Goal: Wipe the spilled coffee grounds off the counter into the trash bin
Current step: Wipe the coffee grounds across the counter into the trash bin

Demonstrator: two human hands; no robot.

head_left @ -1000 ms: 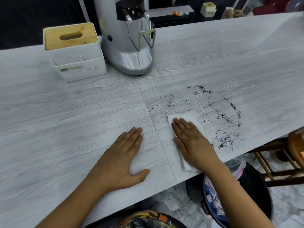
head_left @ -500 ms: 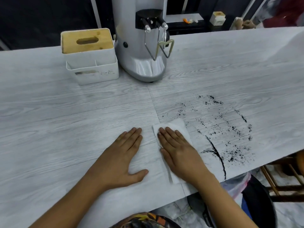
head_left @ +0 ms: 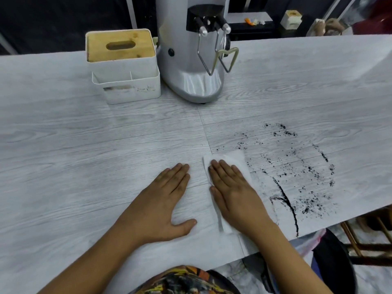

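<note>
Dark coffee grounds (head_left: 305, 172) lie scattered over the right part of the grey wood-grain counter (head_left: 84, 166), with a swept dark line (head_left: 286, 200) running toward the front edge. My right hand (head_left: 235, 192) presses flat on a white paper tissue (head_left: 235, 160), just left of the grounds. My left hand (head_left: 161, 204) rests flat on the counter beside it, fingers apart, holding nothing. A black trash bin (head_left: 333, 264) with a plastic liner stands below the counter's front right edge, partly hidden by my right arm.
A silver coffee grinder (head_left: 197, 60) stands at the back centre. A white tissue box with a wooden lid (head_left: 121, 64) sits to its left. A wooden stool (head_left: 369, 236) stands on the floor right of the bin.
My right hand slid the tissue left, away from the grounds, leaving a swept dark line near the front edge. The view shifted slightly; my left hand stayed in place.
</note>
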